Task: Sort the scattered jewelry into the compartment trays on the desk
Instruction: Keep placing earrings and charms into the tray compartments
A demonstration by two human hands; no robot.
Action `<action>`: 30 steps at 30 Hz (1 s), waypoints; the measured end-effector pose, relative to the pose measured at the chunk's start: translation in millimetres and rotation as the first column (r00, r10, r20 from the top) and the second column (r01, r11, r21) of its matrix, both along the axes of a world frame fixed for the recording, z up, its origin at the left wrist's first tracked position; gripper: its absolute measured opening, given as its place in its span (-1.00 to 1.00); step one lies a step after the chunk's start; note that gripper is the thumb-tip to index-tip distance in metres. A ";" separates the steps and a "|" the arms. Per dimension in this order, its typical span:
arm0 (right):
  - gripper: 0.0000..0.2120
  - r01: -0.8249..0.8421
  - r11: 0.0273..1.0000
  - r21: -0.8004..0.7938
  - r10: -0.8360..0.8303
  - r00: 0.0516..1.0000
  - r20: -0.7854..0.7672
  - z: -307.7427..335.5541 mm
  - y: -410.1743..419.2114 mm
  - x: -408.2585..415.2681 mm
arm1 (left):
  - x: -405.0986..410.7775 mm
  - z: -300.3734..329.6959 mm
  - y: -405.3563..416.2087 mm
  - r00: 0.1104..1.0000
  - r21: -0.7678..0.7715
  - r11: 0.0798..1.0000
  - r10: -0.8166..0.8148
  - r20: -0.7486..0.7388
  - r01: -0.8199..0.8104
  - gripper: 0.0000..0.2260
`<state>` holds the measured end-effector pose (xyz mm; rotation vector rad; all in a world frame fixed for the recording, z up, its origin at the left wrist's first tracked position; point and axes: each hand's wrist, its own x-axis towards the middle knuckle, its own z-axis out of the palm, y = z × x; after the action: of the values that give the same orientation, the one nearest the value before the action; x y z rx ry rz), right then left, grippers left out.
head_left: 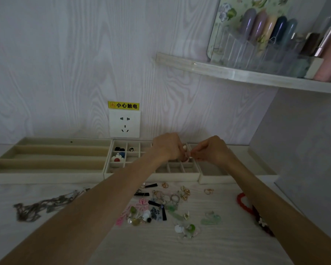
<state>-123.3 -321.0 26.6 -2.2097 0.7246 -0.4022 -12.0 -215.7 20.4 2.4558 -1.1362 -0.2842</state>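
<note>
The desk (180,251) is pale with a wood grain, and it runs back to a wall of the same look. Take the grid tray (153,175) as the landmark: it sits at the back of the desk, divided into many small square cells. Touching its left side is the long tray (46,176) with lengthwise channels. Touching its right side is a third tray (214,177), mostly hidden behind the right arm. Up and to the right of the grid tray a shelf (237,75) on the wall carries a clear organizer (256,52) of cosmetics. Straight behind the grid tray is a socket (124,123) with a yellow label (123,105) above it.

In front of the long tray lies a grey chain (40,206). In front of the grid tray lies the loose pile of jewelry (161,207): rings, black bars, pink and green pieces. Right of that pile a red bracelet (244,204) shows beside the right arm.

Both hands meet over the right half of the grid tray. The left hand (167,146) and the right hand (211,150) have their fingers curled in, together pinching a small pale pink piece (186,157) just above the cells. In the tray's left cells lie dark studs (119,149) and a white flower piece (116,158).
</note>
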 end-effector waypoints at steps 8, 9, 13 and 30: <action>-0.85 -0.065 0.986 -0.151 0.054 0.996 -0.074 -3.1 -2.4 2.5 | 3.5 -1.6 -3.7 0.980 0.015 0.996 0.085 -0.182 -0.084 -0.67; -0.85 -0.092 0.979 -0.180 0.073 0.992 -0.107 -2.0 -2.1 2.5 | 3.4 -1.9 -4.4 0.979 0.015 0.996 0.087 -0.182 -0.086 -0.67; -0.84 -0.177 0.947 -0.269 0.116 0.967 -0.228 1.6 -2.5 0.9 | 4.3 -2.5 -5.8 0.982 0.009 0.998 0.065 -0.175 -0.065 -0.74; -0.88 -0.169 0.884 -0.435 0.038 0.955 -0.293 6.6 4.4 9.1 | 6.8 -1.6 -2.5 1.000 -0.082 0.996 0.017 -0.019 -0.018 -0.85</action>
<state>-114.2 -316.6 33.2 -2.7809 0.7024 -0.2233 -5.2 -218.2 18.8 2.3855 -1.0962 -0.2491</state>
